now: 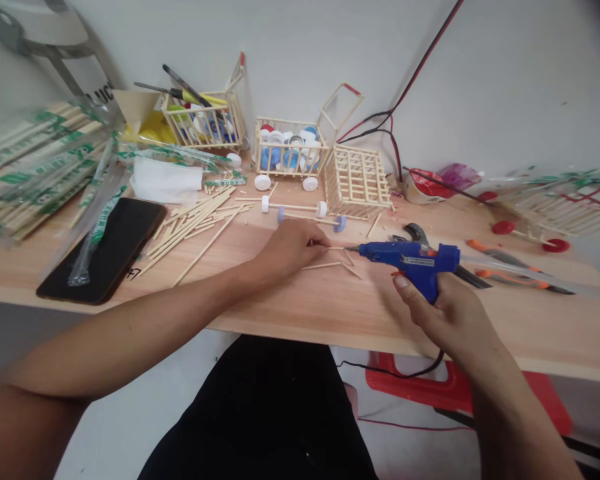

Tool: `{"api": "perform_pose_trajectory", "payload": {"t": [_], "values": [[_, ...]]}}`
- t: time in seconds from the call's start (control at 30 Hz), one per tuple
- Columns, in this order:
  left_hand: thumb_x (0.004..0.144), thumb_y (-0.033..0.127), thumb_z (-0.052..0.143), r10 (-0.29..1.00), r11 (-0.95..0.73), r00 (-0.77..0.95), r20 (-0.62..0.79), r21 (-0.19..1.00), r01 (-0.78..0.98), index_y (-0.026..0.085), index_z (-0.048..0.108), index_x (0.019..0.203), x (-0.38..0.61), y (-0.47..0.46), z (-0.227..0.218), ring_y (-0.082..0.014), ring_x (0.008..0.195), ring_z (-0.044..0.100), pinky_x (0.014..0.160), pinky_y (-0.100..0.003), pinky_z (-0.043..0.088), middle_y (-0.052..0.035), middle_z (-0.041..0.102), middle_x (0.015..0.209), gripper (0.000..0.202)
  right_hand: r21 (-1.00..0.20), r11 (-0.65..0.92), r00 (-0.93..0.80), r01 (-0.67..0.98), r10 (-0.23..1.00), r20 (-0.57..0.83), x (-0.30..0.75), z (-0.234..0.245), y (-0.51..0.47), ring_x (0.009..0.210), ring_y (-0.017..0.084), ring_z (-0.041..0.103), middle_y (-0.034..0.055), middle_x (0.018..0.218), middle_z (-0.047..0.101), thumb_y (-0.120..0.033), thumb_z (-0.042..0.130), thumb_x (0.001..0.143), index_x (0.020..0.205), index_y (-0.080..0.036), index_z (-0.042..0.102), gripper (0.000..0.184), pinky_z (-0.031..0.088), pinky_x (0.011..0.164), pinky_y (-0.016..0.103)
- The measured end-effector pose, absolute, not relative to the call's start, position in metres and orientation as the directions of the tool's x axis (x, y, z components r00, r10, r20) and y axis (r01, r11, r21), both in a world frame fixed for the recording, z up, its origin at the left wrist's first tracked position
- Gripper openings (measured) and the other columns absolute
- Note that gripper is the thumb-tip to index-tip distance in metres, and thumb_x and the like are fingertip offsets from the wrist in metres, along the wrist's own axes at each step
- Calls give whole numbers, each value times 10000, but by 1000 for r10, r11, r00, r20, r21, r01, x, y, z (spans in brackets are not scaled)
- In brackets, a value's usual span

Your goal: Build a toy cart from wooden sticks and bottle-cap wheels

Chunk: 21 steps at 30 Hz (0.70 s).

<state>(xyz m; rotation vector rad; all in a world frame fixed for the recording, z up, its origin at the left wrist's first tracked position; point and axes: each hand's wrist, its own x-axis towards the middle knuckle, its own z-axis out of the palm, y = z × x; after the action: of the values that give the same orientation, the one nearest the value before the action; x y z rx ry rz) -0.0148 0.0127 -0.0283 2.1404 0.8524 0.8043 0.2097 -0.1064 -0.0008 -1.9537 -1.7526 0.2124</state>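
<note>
My right hand point(450, 313) is wrapped round the handle of a blue hot glue gun point(397, 253), whose nozzle points left. A long clear glue stick point(510, 265) sticks out of its back. In my left hand point(295, 247), closed in a pinch, is a thin wooden stick point(336, 249); its far end meets the nozzle tip. Just behind that hand lie two stick axles, one with white bottle-cap wheels point(321, 209) and one with light blue wheels point(340, 223). Short cut sticks point(323, 266) lie on the table beneath the held stick.
Wooden stick carts point(291, 148) holding bottle caps stand along the wall, beside a stick basket point(360, 177). Loose sticks point(195, 223), a black phone point(105, 250) and bagged sticks point(40, 167) lie left. Orange-handled pliers point(510, 257) and a red-wheeled cart point(555, 207) are right.
</note>
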Motion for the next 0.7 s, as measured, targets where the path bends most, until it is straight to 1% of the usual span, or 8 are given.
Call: {"api": "perform_pose_trajectory", "payload": {"t": [0.1,0.43,0.57,0.7], "values": [[768,79,601,754,-550,593,283,766,333,163,758,768,-15,13,-28,-144,736,631,697,-266,446,-26,719,771,178,-453,-68,179,889,962,207,210,0,-106,600,264,629,64,567,596,-616,506,806,638,-228,541,424,474,547,357],[764,76,591,753,-545,597,276,771,330,166,755,742,-15,12,-27,-153,752,636,715,-273,456,-28,726,785,189,-446,-141,228,884,962,147,206,6,-105,641,282,634,57,550,576,-604,521,787,659,-241,534,385,476,586,371],[765,75,587,753,-545,595,282,774,323,166,757,748,-16,11,-26,-151,746,635,705,-269,453,-27,725,782,194,-447,-151,231,882,964,129,206,6,-103,637,273,626,58,561,579,-608,515,786,644,-235,522,399,472,587,369],[761,66,581,749,-549,600,282,770,324,162,758,751,-16,11,-26,-153,747,634,709,-271,450,-29,722,772,202,-460,-136,227,877,962,149,207,7,-104,668,277,636,62,591,596,-602,523,783,672,-229,539,389,473,590,364]]}}
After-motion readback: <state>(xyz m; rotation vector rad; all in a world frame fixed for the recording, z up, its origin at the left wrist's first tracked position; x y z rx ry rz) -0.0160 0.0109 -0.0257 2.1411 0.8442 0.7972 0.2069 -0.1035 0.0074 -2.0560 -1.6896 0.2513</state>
